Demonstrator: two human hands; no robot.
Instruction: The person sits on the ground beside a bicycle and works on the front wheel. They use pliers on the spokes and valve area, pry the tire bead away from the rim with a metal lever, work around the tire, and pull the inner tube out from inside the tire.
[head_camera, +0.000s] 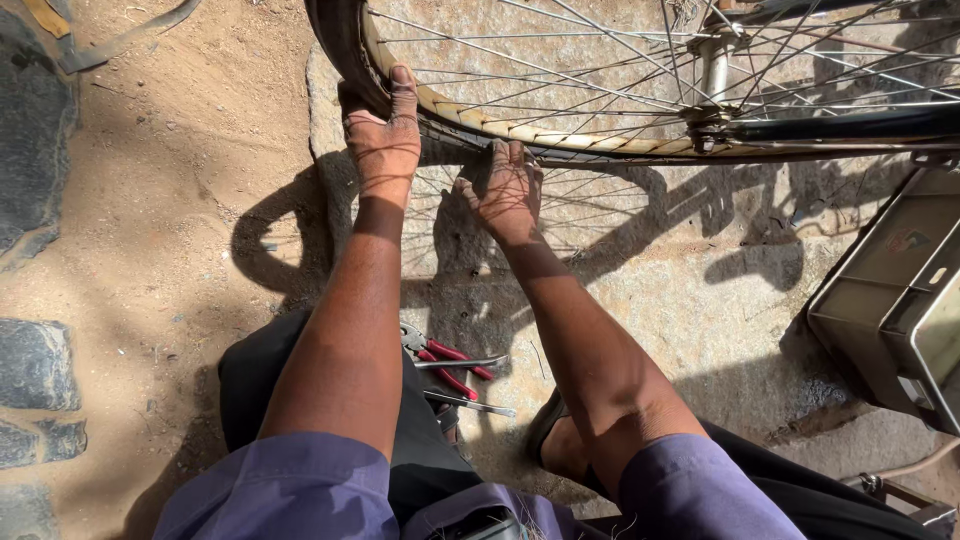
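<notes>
A bicycle wheel (560, 75) with thin steel spokes and a worn yellowish rim fills the top of the view. A black tyre (338, 40) runs along its lower left edge. My left hand (385, 140) grips the tyre and rim at the left, thumb over the rim. My right hand (508, 192) presses on the tyre edge a little further right, fingers curled onto it. Both arms reach forward from purple sleeves.
Red-handled pliers (445, 362) and two slim metal levers (465, 402) lie on the stone by my knees. A metal toolbox (890, 290) stands open at the right. A black bicycle frame tube (850, 125) crosses the wheel at the upper right. Sandy ground lies to the left.
</notes>
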